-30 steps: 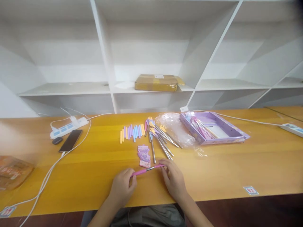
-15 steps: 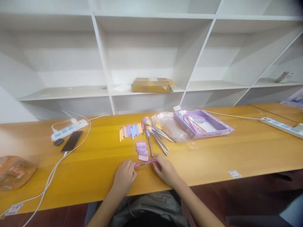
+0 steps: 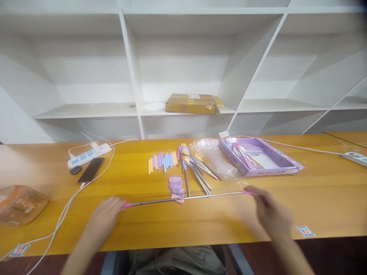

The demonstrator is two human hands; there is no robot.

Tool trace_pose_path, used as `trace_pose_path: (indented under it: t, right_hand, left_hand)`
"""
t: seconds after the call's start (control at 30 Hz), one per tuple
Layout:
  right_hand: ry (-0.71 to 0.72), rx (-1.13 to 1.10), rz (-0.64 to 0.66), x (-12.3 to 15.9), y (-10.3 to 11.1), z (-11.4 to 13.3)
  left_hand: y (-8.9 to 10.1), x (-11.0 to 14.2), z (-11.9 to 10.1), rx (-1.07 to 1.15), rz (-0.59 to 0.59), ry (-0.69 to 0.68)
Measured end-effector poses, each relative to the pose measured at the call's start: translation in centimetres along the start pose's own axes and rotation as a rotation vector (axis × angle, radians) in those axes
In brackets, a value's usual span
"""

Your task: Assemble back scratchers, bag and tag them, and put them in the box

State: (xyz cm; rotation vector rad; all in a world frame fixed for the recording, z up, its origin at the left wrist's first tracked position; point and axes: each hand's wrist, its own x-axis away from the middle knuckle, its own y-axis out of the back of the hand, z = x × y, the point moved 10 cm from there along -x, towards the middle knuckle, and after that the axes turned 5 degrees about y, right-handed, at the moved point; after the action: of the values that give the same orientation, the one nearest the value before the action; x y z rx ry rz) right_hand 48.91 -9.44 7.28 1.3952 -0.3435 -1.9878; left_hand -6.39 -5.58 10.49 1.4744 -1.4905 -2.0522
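Observation:
A telescopic back scratcher (image 3: pixel 186 198) with a metal rod is stretched out long between my hands, low over the table. My left hand (image 3: pixel 104 215) is closed around its pink handle end. At the other end, my right hand (image 3: pixel 271 210) grips the pink head, mostly hidden by the fingers. Just beyond the rod lie more back scratchers (image 3: pixel 197 172), with yellow and blue hand-shaped heads and metal rods. Beside them sits a row of coloured handle sleeves (image 3: pixel 163 161) in yellow, purple and blue. A small pile of pink-purple cards (image 3: pixel 176 187) lies close behind the rod.
A purple box tray (image 3: pixel 282 170) holds wrapped back scratchers, with clear plastic film (image 3: pixel 210 156) beside it. To the left are a power strip (image 3: pixel 88 155), a phone (image 3: pixel 91 170), white cables and an orange package (image 3: pixel 21 204). A cardboard box (image 3: pixel 190 104) sits on the shelf behind.
My hands have moved far apart, left hand leftward and right hand rightward. The back scratcher between them has gone from short to fully drawn out. The view has shifted slightly.

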Motion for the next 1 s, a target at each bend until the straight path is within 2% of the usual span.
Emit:
trace_pose_path:
  t: [0.07, 0.1, 0.17, 0.27, 0.4, 0.5, 0.67, 0.77, 0.93, 1.0]
  right_hand:
    - [-0.042, 0.136, -0.029, -0.4, 3.5, -5.2]
    - [-0.043, 0.166, -0.030, -0.2, 4.6, -6.8]
    - [-0.054, 0.157, -0.019, 0.9, 5.7, -8.6]
    - [-0.119, 0.052, 0.013, 3.3, 4.9, -9.1]
    - [-0.154, -0.029, 0.116, 5.0, 2.3, -9.0]
    - [-0.216, -0.048, 0.125, 5.2, 1.7, -10.1]
    - [-0.381, 0.007, 0.081, 5.4, 1.9, -12.3]
    - [-0.474, 0.038, 0.071, 5.8, 2.3, -13.2]
    - [-0.534, 0.165, 0.011, 6.7, 4.3, -14.1]
    - [-0.539, 0.200, -0.001, 6.9, 5.0, -14.5]
  left_hand:
    - [2.9, 1.4, 2.2, -0.040, -0.011, -0.035]
    - [3.8, 2.0, 2.9, -0.049, -0.019, -0.040]
    - [4.0, 2.6, 3.5, -0.050, 0.010, -0.040]
    - [2.7, 2.3, 3.5, -0.043, 0.049, -0.001]
    - [1.6, 0.9, 3.7, 0.047, -0.005, 0.130]
    - [1.3, 0.5, 3.4, 0.122, -0.055, 0.224]
    - [0.6, 0.9, 2.1, 0.219, -0.021, 0.292]
    - [0.2, 1.5, 2.1, 0.268, -0.009, 0.313]
    - [-2.1, 2.6, 3.0, 0.394, 0.182, 0.419]
    - [-2.0, 2.7, 3.3, 0.420, 0.189, 0.464]
